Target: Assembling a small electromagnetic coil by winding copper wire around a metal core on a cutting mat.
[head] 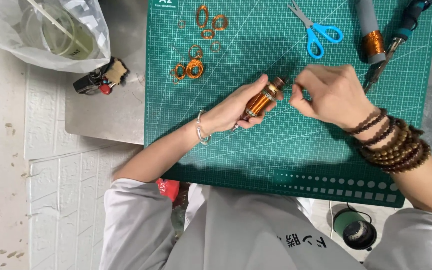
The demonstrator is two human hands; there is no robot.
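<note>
Head view: the left hand [236,107] cradles a copper-wound coil [262,100] at mat [276,150] centre, tipped toward 1 o'clock, likely so its end faces the other hand. Fingers wrap snugly round the coil body, thumb on top.

The right hand [328,92] sits at 3 o'clock of the coil, thumb and forefinger pinched narrow just beside its tip; whether fine wire lies between them cannot be told.

Loose copper loops [193,67] lie at 10 o'clock, scissors [316,30] at 1 o'clock, a wire spool [373,42] and pliers [396,40] at 2 o'clock, within easy reach.
</note>
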